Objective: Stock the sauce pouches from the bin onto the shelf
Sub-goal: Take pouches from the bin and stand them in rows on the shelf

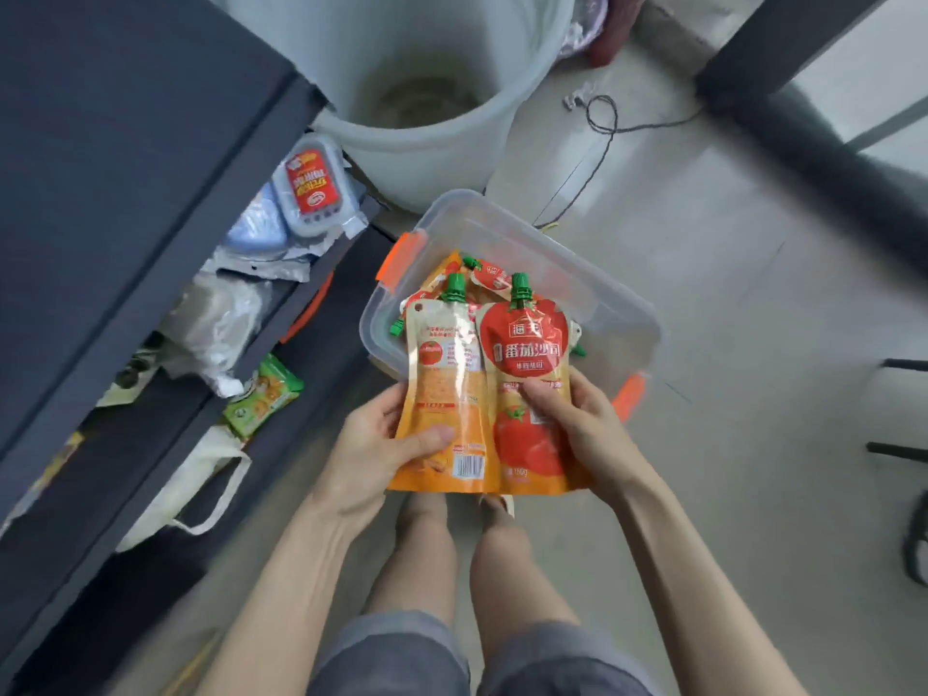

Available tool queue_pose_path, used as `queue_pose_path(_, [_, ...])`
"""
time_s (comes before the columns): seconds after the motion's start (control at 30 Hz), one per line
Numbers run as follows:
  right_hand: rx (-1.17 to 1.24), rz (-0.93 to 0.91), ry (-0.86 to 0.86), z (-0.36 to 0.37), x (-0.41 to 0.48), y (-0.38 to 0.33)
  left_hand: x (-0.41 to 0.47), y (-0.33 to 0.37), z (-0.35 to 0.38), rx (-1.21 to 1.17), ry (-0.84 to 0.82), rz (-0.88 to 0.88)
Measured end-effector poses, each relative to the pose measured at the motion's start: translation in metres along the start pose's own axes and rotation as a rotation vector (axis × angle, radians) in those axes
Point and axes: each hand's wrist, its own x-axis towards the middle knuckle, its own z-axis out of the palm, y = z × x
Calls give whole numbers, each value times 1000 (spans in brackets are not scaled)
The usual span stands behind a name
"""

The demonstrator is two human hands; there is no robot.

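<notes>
I hold two orange sauce pouches with green caps side by side above the clear plastic bin (602,298). My left hand (374,452) grips the left pouch (444,389), which shows its back with a barcode. My right hand (577,429) grips the right pouch (527,354), which shows its red tomato front. Several more pouches (482,276) lie in the bin on the floor, partly hidden behind the two held ones. The dark grey shelf (150,208) stands at the left.
A large white bucket (427,138) stands behind the bin. The shelf levels hold a red-labelled tub (311,185), plastic bags (221,319) and a green snack packet (263,396). A white cloth bag (201,487) lies low on the shelf. A black cable (602,123) crosses the floor.
</notes>
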Motion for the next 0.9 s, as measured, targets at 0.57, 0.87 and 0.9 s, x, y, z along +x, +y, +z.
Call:
queue_pose_path(0.57, [-574,-250,-646,195,-123,-49,-236,-23,-60,-627,227,448])
queue_pose_path(0.87, [-633,-388,-882,333,-175,-29,-338,-32,-155,-593,467,692])
queue_pose_path(0.9, [-625,-393,-898,349,-181,-24,-349,-31,-168,-589,510,701])
